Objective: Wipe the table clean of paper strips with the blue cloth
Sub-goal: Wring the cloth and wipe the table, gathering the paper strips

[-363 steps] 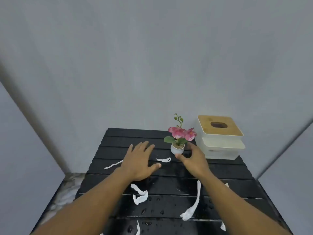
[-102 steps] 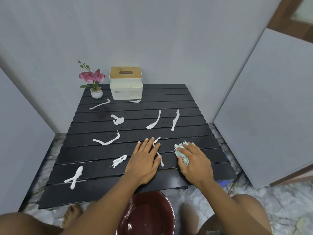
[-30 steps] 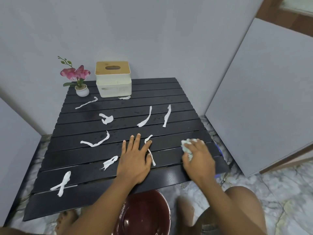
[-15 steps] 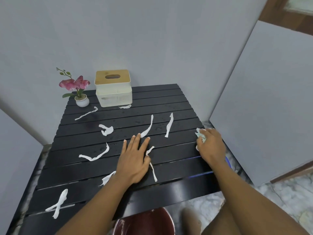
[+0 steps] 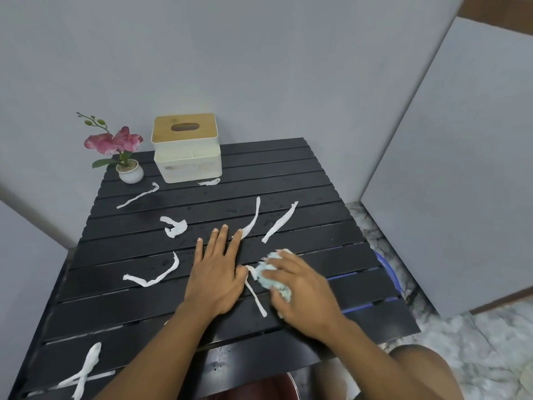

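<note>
Paper strips [image 5: 279,222]: eight visible on table [image 5: 288,168]; blue cloth [image 5: 266,274]: one.

Pale blue cloth [image 5: 269,277] crumpled under right hand [image 5: 302,293] on black slatted desk [image 5: 288,168], touching one white paper strip [image 5: 255,295]. Other strips [image 5: 151,280] scattered flat across desk, some curled, one crossed at near-left edge.

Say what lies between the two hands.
Head view: one white paper strip lies between the left hand and the right hand gripping the blue cloth.
</note>
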Action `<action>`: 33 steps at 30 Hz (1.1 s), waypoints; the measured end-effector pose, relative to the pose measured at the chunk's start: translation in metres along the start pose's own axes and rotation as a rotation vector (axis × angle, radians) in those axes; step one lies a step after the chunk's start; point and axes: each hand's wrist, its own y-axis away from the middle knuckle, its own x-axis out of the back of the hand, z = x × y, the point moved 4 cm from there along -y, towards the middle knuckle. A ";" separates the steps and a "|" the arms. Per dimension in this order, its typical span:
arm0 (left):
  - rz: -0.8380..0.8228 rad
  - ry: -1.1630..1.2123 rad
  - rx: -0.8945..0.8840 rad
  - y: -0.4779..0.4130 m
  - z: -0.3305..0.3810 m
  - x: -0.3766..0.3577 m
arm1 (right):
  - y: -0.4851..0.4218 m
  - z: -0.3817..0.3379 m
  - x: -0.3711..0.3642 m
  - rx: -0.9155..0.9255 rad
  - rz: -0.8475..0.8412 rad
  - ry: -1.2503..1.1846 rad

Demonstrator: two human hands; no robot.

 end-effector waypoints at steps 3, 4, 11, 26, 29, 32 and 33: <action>0.003 0.004 0.003 0.000 0.001 0.001 | -0.004 0.056 0.033 -0.283 0.169 0.072; 0.005 0.004 0.003 0.000 0.001 0.001 | -0.010 0.078 0.045 -0.384 0.200 0.111; -0.002 0.001 0.012 0.000 0.003 0.003 | -0.073 0.094 0.042 -0.454 0.183 0.204; 0.010 0.014 -0.018 0.003 -0.001 0.001 | -0.020 0.079 0.033 -0.323 0.108 0.170; 0.008 0.013 -0.006 0.003 0.000 0.001 | -0.049 0.105 0.044 -0.514 0.228 0.225; -0.001 0.044 0.012 0.002 0.000 0.003 | -0.081 0.095 0.040 -0.527 0.227 0.263; -0.002 0.073 0.025 0.001 0.000 0.004 | -0.089 0.085 0.033 -0.467 0.200 0.254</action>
